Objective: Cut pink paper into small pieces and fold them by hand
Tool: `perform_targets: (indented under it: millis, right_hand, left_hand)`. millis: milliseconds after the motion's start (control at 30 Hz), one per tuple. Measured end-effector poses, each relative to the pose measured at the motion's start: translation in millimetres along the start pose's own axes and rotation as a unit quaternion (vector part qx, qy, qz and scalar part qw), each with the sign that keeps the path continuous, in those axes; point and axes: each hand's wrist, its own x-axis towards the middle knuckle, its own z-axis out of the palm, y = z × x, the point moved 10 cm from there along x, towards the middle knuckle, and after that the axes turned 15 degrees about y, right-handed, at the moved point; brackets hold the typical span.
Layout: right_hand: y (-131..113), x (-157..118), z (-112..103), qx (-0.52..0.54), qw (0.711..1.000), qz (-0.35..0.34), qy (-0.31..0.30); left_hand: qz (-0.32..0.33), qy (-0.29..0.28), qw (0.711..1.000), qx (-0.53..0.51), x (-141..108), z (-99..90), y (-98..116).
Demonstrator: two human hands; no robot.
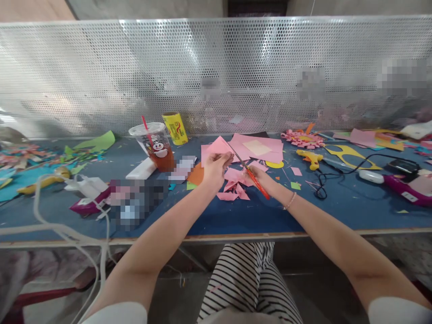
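Note:
My left hand (216,168) pinches a piece of pink paper (218,146), whose pointed corner sticks up above the fingers. In my right hand (258,176) is a pair of scissors (259,184) with red handles, its blades aimed up and left at the paper's right side. Whether the blades touch the paper is hard to tell. Under both hands lie several cut pink paper pieces (232,194). Behind them, larger pink sheets (275,148) rest on the blue table, with a pale cream piece (257,149) on top.
To the left stand a plastic cup (158,146) with a red straw and a yellow roll (175,128). A yellow glue gun (310,159) with a black cord lies right, near a pink paper flower (303,138). White cables (67,236) hang over the left table edge. A perforated metal panel (216,63) closes the back.

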Motion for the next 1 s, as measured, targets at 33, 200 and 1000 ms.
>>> perform_targets:
  millis: [33,200,1000]
  right_hand:
    - [-1,-1,2,-0.011,1.000,-0.002,-0.009]
    - [-5,-2,7,-0.023,0.999,-0.007,-0.029]
    - [-15,-6,2,-0.085,0.996,-0.013,-0.020]
  left_hand:
    - [-0.001,-0.005,1.000,0.000,-1,1.4,-1]
    - [-0.002,-0.022,1.000,0.013,-5,5.5,-2]
    - [0.074,0.002,0.995,0.062,-5,0.8,4]
